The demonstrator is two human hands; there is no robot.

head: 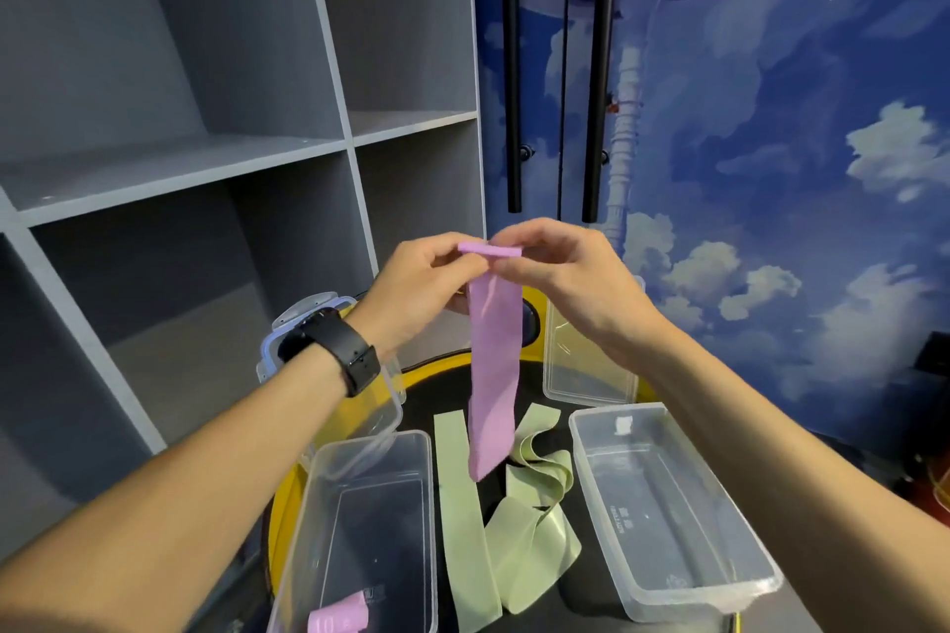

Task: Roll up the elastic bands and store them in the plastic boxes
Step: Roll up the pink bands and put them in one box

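A pink elastic band (492,375) hangs straight down in mid-air above the table. Its top end is folded into a small flat roll pinched between my left hand (421,288) and my right hand (560,267), which meet at chest height. A green elastic band (519,514) lies crumpled and looped on the black tabletop between two clear plastic boxes. The left box (329,488) holds a rolled pink band (339,614) at its near end. The right box (668,504) is empty.
A clear lid (586,365) lies at the back right and another lidded box (288,350) sits under my left wrist. The round black table has a yellow rim (280,519). Grey shelves (205,159) stand at left, black bars hang behind.
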